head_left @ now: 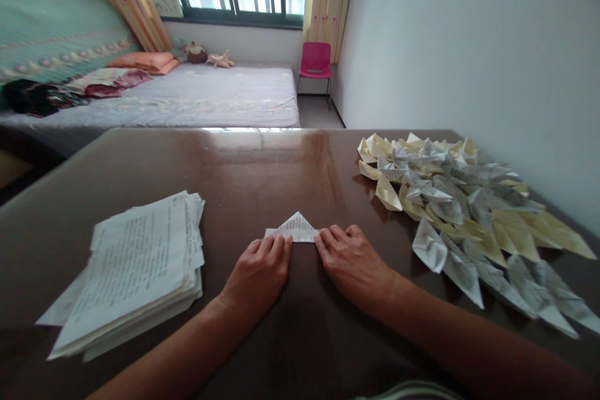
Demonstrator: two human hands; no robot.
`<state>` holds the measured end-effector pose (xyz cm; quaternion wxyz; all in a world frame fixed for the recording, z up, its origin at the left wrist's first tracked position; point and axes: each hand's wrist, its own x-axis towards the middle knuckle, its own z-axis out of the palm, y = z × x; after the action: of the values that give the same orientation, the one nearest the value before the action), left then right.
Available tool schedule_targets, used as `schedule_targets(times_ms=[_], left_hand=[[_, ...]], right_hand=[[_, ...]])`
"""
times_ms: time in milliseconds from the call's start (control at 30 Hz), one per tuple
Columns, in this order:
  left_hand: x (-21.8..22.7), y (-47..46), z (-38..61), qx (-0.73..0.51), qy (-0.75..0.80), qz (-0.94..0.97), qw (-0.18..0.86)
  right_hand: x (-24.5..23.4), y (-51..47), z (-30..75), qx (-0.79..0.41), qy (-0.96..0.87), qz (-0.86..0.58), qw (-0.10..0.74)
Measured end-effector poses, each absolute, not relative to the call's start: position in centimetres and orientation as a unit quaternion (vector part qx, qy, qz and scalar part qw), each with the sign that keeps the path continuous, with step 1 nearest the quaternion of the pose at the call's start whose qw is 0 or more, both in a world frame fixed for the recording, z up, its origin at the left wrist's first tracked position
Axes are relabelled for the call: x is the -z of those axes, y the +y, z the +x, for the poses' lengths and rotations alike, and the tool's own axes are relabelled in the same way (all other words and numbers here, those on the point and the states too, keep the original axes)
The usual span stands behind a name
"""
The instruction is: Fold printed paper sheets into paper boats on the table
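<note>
A small printed sheet, folded to a triangle with a band along its base (299, 229), lies on the brown table between my hands, its peak pointing away from me. My left hand (262, 264) is closed, with its fingertips on the left end of the folded paper. On the right end, the curled fingers of my right hand (351, 260) press at the corner. Both thumbs are mostly hidden under the hands.
Left of my hands is a stack of printed sheets (131, 269). Many folded paper boats (431, 178) spread over the right side by the wall. Beyond the brown table (262, 169) stand a bed (225, 94) and a pink chair (315, 61).
</note>
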<state>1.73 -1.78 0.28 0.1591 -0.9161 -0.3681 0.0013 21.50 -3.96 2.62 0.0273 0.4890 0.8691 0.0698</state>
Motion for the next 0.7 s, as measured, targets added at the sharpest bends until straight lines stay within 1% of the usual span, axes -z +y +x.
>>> schedule_targets(times_ms=[133,300,400,500,700], left_hand=[[-0.4,-1.6,1.2,-0.016,-0.383,-0.904,0.189],[-1.2,-1.2,0.9,-0.024,-0.397,-0.903,0.165],[-1.4,-1.1,0.9,-0.018,-0.394,-0.907,0.151],[-1.4,-0.9,0.9,-0.011,-0.401,-0.907,0.131],[-1.0,-0.7,0.8,0.016,-0.383,-0.919,0.088]], right_hand=[[-2.6,-4.4,21.5,-0.073,0.868,0.491,0.027],[-3.2,-3.1,22.1,-0.03,0.859,0.511,0.025],[-3.2,-1.5,22.9,0.021,0.85,0.525,-0.027],[-2.7,-0.4,23.7,0.097,0.846,0.517,-0.086],[-0.8,0.1,24.3,0.208,0.804,0.537,-0.148]])
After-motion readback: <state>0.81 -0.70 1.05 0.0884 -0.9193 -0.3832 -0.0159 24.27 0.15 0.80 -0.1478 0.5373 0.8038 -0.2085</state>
